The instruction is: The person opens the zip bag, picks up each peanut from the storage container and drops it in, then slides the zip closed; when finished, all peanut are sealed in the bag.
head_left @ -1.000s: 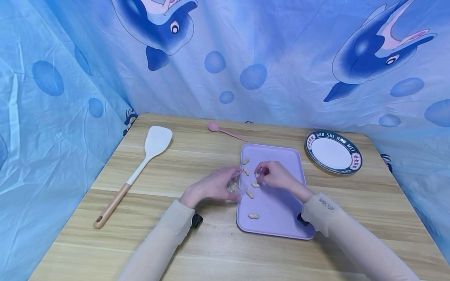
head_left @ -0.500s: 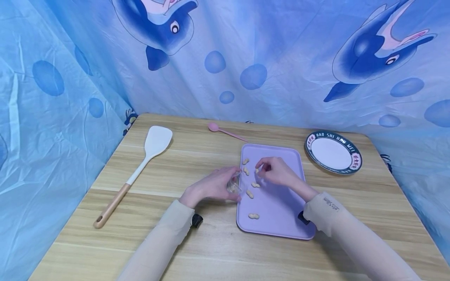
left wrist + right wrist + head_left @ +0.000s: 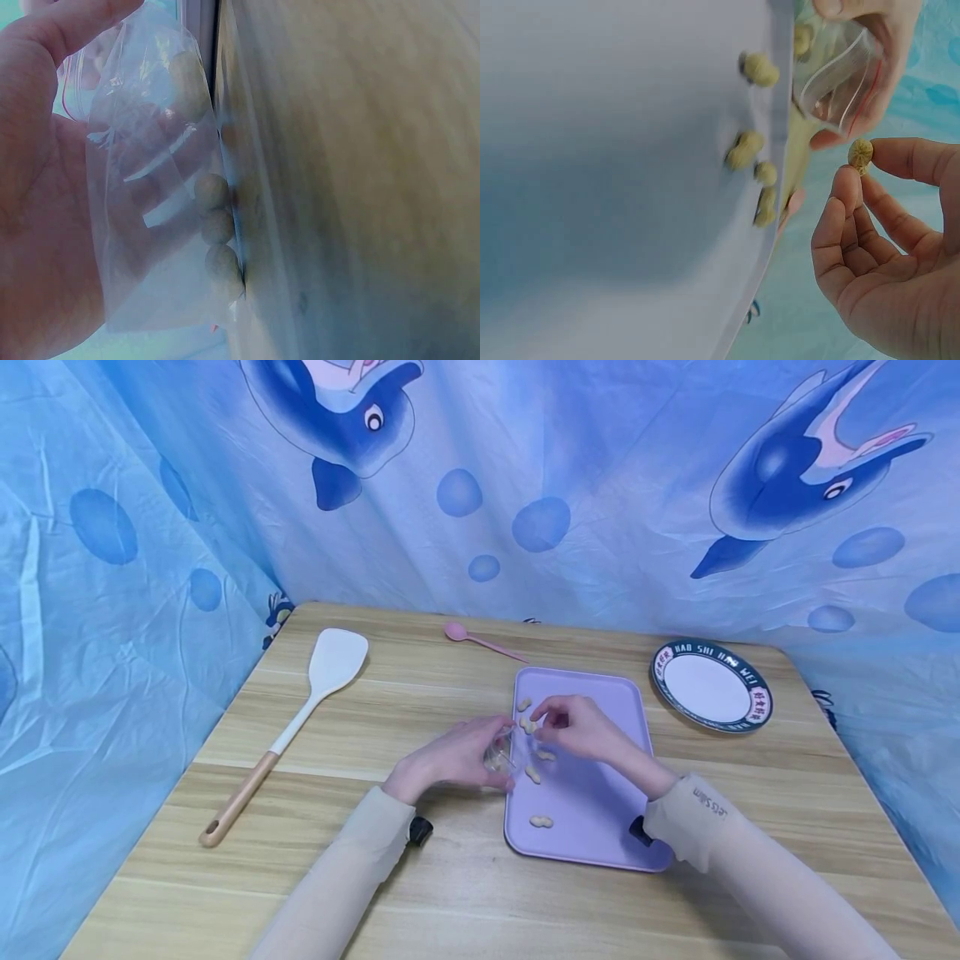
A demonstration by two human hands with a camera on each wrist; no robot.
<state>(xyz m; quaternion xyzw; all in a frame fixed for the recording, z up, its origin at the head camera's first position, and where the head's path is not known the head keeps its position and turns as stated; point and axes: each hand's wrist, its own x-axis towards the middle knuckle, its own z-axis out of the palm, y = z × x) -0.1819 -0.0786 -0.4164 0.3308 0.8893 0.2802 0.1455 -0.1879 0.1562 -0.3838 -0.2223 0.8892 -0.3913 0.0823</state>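
My left hand (image 3: 459, 755) grips a clear zip bag (image 3: 142, 255) at the tray's left edge, its mouth held apart and facing the tray. Several peanuts (image 3: 212, 191) are inside it, along its lower side. Thumb and fingertips of my right hand (image 3: 583, 727) pinch a single peanut (image 3: 860, 153) above the tray, a short way from the bag's mouth. Several more unshelled peanuts (image 3: 541, 821) lie scattered along the left side of the purple tray (image 3: 600, 839).
A white spatula (image 3: 334, 664) with a wooden handle lies on the left of the wooden table (image 3: 375, 893). Behind the tray is a pink spoon (image 3: 456, 631). A dark-rimmed plate (image 3: 708, 687) stands at the back right. A blue dolphin-print curtain (image 3: 600, 585) hangs behind.
My right hand has lifted the peanut from the tray, moving first away and then left toward the bag's mouth. The left hand and bag stay where they were.
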